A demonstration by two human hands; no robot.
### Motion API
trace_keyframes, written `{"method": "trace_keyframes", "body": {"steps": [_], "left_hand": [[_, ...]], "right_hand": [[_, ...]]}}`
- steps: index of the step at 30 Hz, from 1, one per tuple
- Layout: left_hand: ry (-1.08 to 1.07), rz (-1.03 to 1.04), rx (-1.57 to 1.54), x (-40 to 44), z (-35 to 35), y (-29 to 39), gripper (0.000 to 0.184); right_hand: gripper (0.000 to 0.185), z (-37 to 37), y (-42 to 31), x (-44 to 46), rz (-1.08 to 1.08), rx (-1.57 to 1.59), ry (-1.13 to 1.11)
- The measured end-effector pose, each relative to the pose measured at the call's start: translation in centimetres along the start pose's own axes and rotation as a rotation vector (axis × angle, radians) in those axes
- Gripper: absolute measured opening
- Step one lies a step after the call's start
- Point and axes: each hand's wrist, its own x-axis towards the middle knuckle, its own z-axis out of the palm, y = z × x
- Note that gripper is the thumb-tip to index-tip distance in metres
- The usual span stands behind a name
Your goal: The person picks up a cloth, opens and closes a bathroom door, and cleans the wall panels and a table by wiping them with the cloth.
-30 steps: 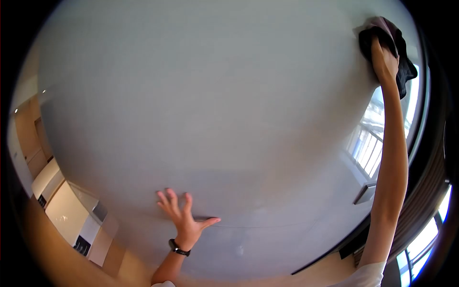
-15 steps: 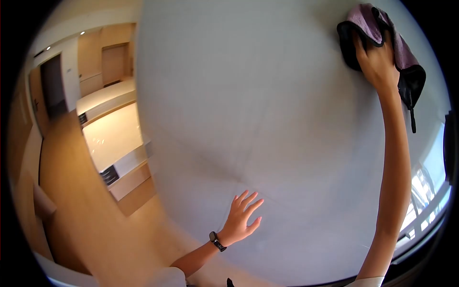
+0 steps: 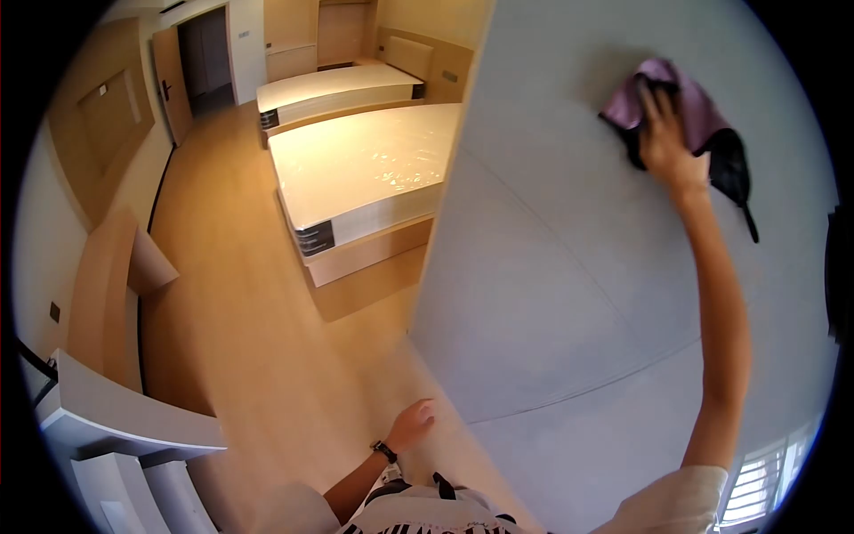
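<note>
And there's the right hand (image 3: 672, 151) high on the right part of the grey panel (image 3: 551, 294), closed on a purple cloth (image 3: 703, 116) with black edging; the cloth sits against the panel, one end and a dark loop dangling to the right, while its folds cover some fingertips and blur softens the rest; down at the panel's lower left edge, the left hand (image 3: 414, 425) is smeared by blur, fingers bunched or foreshortened; can't tell whether they're together or apart, nor whether they touch the panel; a dark watch (image 3: 384, 451) shows on that wrist; the panel itself is cut off at the top, and its left edge hides the end of the nearer bed (image 3: 356, 169); low on the panel's right, a bright slatted patch (image 3: 756, 485), hard to make out, window or reflection; now the edges: the panel's left side drops to a corner, then its bottom slants away right; left of it the wooden floor (image 3: 240, 294) runs in a broad strip back to the doorway (image 3: 205, 53); panel surface stretches widely below the cloth.
</note>
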Motion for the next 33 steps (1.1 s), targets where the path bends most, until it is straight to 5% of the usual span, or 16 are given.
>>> {"method": "trace_keyframes", "body": {"steps": [3,7,11,13,15,19,20,21,22,24,26,27,28,31,32,33], "left_hand": [[0.080,-0.128,-0.016,-1.1,-4.0,-2.6,0.039],[0.281,-0.164,0.020,-3.2,-7.5,-3.6,0.036],[0.396,-0.228,0.034,-3.9,-11.5,-4.6,0.035],[0.459,-0.326,0.027,-4.1,-13.4,-5.3,0.035],[0.489,-0.358,0.009,-3.1,-15.6,-5.3,0.036],[0.540,-0.419,-0.020,0.4,-20.8,-4.3,0.035],[0.546,-0.433,-0.004,1.4,-22.1,-4.8,0.035],[0.568,-0.435,-0.014,2.6,-23.6,-6.0,0.034],[0.579,-0.438,-0.025,3.4,-25.1,-6.2,0.033],[0.581,-0.467,-0.036,6.2,-28.1,-6.8,0.032],[0.567,-0.488,-0.050,9.3,-31.1,-7.4,0.032],[0.549,-0.479,-0.005,11.1,-32.5,-7.6,0.032],[0.530,-0.467,0.026,11.9,-33.8,-7.5,0.032],[0.518,-0.442,-0.058,18.3,-36.2,-6.5,0.032],[0.476,-0.442,-0.055,20.0,-36.6,-7.0,0.035],[0.448,-0.422,-0.057,22.0,-37.1,-7.4,0.035]], "right_hand": [[0.052,4.5,-10.4,-1.6,0.015,-0.007,-0.158],[0.040,13.4,-19.6,-6.4,-0.371,0.067,-0.200],[0.016,6.8,-28.4,-2.5,0.348,1.406,-0.333],[0.011,7.5,-31.8,-3.5,0.321,1.586,-0.279],[0.006,12.3,-36.2,-6.5,0.388,1.788,-0.843],[0.014,20.2,-47.0,-14.7,0.744,2.131,-0.807],[0.016,20.2,-49.4,-14.9,0.922,2.106,-0.785],[0.009,21.1,-50.6,-15.2,0.847,1.918,-1.067],[0.007,21.2,-51.6,-16.2,0.433,1.787,-0.636],[0.002,22.8,-52.8,-16.4,-0.014,1.611,-0.260],[0.005,24.0,-54.1,-17.7,-0.071,1.628,-0.437],[0.008,24.2,-56.2,-18.8,0.113,1.450,-0.597],[0.012,22.8,-56.5,-18.4,-0.033,1.246,-0.631],[0.030,28.3,-67.6,-29.8,0.376,1.759,-1.097],[0.043,24.9,-68.1,-25.3,0.161,1.430,-1.238],[0.041,22.3,-67.1,-19.8,0.209,1.487,-1.353]]}}
